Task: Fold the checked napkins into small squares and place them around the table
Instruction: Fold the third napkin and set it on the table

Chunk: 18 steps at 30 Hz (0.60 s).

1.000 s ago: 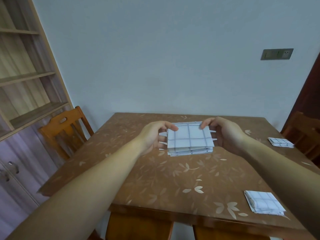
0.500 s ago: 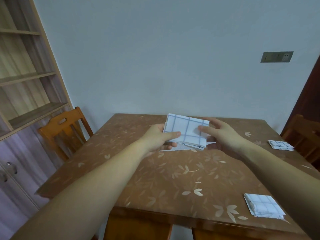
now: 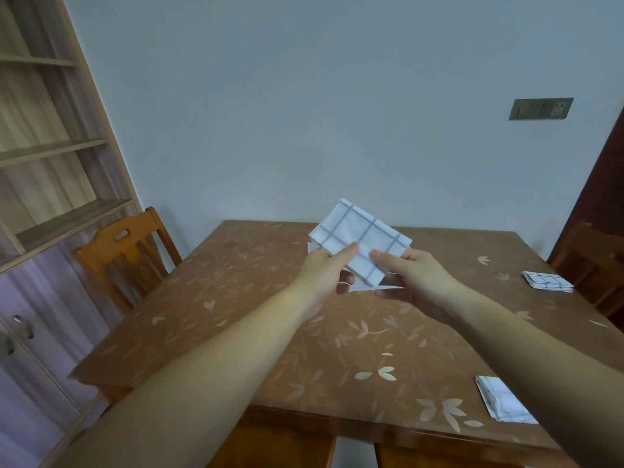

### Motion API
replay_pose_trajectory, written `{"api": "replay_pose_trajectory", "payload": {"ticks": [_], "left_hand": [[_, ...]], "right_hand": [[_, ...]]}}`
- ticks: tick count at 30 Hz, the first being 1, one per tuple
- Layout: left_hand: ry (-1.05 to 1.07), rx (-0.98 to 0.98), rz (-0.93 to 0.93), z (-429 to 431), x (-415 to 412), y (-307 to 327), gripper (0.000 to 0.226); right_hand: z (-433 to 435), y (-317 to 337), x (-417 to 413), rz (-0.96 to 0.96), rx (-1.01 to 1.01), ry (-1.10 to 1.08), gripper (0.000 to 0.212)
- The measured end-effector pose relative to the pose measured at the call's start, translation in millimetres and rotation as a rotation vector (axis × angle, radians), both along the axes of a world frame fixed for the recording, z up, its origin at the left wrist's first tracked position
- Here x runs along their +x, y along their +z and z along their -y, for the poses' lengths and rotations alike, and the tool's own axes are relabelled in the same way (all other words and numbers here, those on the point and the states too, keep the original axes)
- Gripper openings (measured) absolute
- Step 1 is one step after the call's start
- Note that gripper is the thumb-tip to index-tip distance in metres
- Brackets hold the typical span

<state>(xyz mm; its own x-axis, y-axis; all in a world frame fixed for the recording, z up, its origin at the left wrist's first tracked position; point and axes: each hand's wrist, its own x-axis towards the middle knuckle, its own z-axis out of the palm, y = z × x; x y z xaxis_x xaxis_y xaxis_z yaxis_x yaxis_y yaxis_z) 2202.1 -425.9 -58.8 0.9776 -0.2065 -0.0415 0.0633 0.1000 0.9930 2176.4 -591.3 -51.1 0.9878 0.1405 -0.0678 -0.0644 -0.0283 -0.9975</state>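
Head view: both grips are on one folded checked napkin [image 3: 358, 241].
- left hand [image 3: 322, 275]: thumb on top at the napkin's near-left edge, fingers curled underneath. Pinch grip, holding cloth.
- right hand [image 3: 417, 282]: thumb on top at the near-right edge, fingers underneath. Same pinch, same napkin.
- The napkin is white with a blue-grey grid and folded down small. It is held clear of the table [image 3: 236, 298], far edge tilted up, over the far-middle of the top.
- Slivers of white cloth [image 3: 388, 288] show just under the hands. Can't tell if they are loose layers of the held napkin or a separate piece lying on the table.

Further out on the table:
- front-right napkin [image 3: 499, 400]: folded, lying flat near the front-right corner, with one edge hidden by the right forearm.
- right-edge napkin [image 3: 547, 282]: folded, flat, at the right edge further back. It is well apart from the other one and from the hands.
- The table top is brown with a pale leaf pattern.

Around the table:
- A wooden chair [image 3: 125, 251] stands at the left side, close to the table edge.
- A second chair [image 3: 587, 265] is at the right side, partly in view.
- A shelf unit [image 3: 50, 146] stands against the left wall, with cabinet doors [image 3: 20, 332] below it.
- A wall socket plate [image 3: 540, 109] sits high on the right of the back wall.
- A dark door [image 3: 604, 184] is at the right edge.
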Motion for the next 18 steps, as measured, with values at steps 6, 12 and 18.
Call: {"api": "replay_pose_trajectory", "payload": {"ticks": [6, 12, 18], "left_hand": [[-0.192, 0.295, 0.040, -17, 1, 11, 0.010], [-0.350, 0.234, -0.041, -23, -1, 13, 0.013], [-0.293, 0.382, 0.059, -24, -7, 8, 0.023]], "right_hand": [[20, 14, 0, -0.055, -0.077, 0.100, 0.038], [19, 17, -3, -0.071, -0.110, 0.178, 0.021], [15, 15, -6, 0.058, -0.199, 0.087, 0.024]]}}
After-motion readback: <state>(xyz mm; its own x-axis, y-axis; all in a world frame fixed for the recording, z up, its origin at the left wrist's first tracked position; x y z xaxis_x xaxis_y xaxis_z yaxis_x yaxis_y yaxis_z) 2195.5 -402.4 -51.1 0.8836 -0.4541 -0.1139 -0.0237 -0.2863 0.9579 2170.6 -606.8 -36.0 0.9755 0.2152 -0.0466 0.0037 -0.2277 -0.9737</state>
